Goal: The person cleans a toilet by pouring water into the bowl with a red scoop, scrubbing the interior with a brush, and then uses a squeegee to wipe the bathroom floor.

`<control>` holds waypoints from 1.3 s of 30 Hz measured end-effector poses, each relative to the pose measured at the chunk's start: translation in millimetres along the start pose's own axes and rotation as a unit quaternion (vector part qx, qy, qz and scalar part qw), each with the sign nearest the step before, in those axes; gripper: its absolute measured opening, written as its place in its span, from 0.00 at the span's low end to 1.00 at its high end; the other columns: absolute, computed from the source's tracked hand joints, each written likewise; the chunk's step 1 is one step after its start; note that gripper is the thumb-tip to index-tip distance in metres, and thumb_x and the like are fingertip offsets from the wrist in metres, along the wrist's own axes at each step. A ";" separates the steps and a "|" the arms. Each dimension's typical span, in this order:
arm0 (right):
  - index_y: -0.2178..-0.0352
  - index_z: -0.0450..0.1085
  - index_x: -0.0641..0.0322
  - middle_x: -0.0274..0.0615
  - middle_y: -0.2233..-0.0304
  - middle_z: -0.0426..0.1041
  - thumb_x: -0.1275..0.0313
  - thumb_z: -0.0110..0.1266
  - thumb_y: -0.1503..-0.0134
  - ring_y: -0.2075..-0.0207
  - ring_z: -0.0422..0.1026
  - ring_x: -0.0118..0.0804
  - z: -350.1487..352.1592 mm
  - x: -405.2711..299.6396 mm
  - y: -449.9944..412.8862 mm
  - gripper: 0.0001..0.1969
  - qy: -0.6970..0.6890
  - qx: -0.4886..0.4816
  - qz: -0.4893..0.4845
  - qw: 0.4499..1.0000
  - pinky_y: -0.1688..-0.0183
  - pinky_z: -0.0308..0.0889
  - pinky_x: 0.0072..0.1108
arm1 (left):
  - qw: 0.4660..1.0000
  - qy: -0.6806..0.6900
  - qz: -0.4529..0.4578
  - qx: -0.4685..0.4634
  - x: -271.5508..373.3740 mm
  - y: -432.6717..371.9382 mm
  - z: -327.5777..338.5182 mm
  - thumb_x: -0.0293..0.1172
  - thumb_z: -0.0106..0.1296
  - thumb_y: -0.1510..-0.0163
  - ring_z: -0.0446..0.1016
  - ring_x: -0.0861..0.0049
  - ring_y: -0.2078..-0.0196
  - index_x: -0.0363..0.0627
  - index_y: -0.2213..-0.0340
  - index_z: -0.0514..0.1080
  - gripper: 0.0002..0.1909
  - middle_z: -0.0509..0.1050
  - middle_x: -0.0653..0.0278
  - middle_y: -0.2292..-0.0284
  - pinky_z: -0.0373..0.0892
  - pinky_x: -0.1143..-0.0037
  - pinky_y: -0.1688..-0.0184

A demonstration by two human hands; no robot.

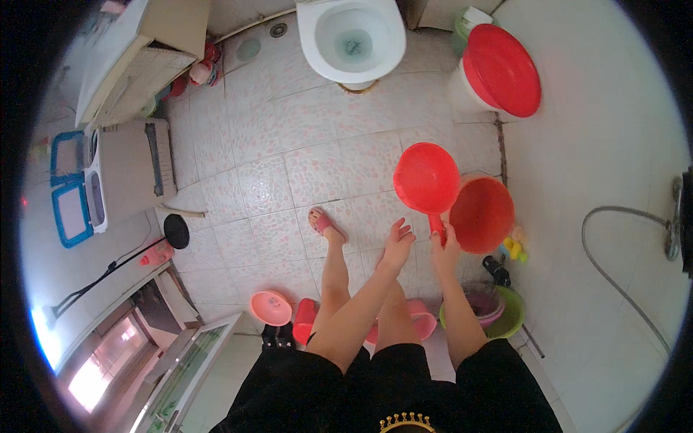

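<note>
A red plastic water dipper (426, 177) is held out over the tiled floor by my right hand (446, 253), whose fingers close around its short handle. Just left of the handle, my left hand (398, 248) hangs in the air with its fingers apart and nothing in it. An orange-red plastic bucket (482, 215) stands on the floor beside the dipper, to its right; the dipper's edge overlaps the bucket's rim in view. Whether the dipper holds water cannot be told.
A white toilet (352, 43) stands ahead. A red basin (503, 70) tops a pale bucket by the right wall. Near my legs are a pink basin (270, 307) and a green basin (511, 311). A twin-tub washing machine (132, 168) stands left; a shower hose (606, 281) hangs right.
</note>
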State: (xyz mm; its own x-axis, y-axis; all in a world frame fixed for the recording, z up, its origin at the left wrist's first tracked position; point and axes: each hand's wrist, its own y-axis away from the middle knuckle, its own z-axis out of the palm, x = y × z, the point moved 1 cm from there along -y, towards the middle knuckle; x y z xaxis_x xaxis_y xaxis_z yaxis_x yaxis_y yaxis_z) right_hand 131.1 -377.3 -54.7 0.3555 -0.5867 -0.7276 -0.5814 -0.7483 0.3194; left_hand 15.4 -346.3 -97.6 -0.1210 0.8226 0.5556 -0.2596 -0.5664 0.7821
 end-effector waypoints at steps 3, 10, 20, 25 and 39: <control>0.62 0.58 0.66 0.41 0.73 0.65 0.71 0.42 0.53 0.76 0.64 0.27 -22.8 26.9 12.5 0.15 0.017 0.054 -0.009 0.998 0.74 0.60 0.15 | 0.999 -0.031 0.014 -0.024 -5.8 3.3 19.4 0.24 0.42 0.56 0.63 0.77 0.64 0.44 0.53 0.51 0.26 0.60 0.56 0.58 0.62 0.81 0.68; 0.60 0.57 0.67 0.51 0.67 0.65 0.71 0.42 0.53 0.65 0.66 0.42 -71.8 80.5 33.9 0.17 -0.086 0.081 0.131 0.984 0.64 0.60 0.25 | 0.992 -0.097 0.029 -0.078 -21.7 13.5 64.4 0.23 0.41 0.56 0.61 0.74 0.58 0.46 0.53 0.51 0.26 0.60 0.55 0.57 0.59 0.79 0.61; 0.60 0.55 0.66 0.55 0.65 0.64 0.67 0.47 0.56 0.64 0.64 0.52 -75.2 144.6 18.7 0.22 -0.018 0.051 0.283 0.958 0.63 0.59 0.33 | 0.957 -0.257 0.010 -0.132 -53.1 -3.7 91.8 0.21 0.39 0.57 0.60 0.73 0.58 0.45 0.52 0.50 0.28 0.60 0.56 0.57 0.59 0.77 0.59; 0.63 0.56 0.67 0.54 0.67 0.64 0.68 0.47 0.57 0.67 0.65 0.52 -66.1 167.0 -11.8 0.20 0.101 0.046 0.256 0.960 0.65 0.61 0.34 | 0.957 -0.257 -0.030 -0.130 -59.8 -17.8 96.4 0.22 0.40 0.58 0.60 0.73 0.57 0.45 0.52 0.50 0.28 0.59 0.56 0.57 0.60 0.77 0.59; 0.65 0.59 0.67 0.55 0.66 0.61 0.73 0.34 0.51 0.71 0.68 0.47 -3.6 238.5 -90.2 0.13 0.246 0.000 0.303 0.921 0.73 0.66 0.31 | 0.944 -0.288 -0.063 -0.149 -52.5 -48.1 88.0 0.24 0.38 0.56 0.55 0.71 0.52 0.45 0.52 0.50 0.26 0.56 0.57 0.54 0.53 0.76 0.52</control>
State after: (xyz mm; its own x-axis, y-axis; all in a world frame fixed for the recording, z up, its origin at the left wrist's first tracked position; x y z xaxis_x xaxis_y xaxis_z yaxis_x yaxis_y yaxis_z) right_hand 270.9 -450.8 -254.8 0.2541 -0.9657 -0.0537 -0.7818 -0.2378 0.5764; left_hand 118.5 -366.7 -139.6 0.4471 0.6704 0.5921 -0.5052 -0.3570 0.7857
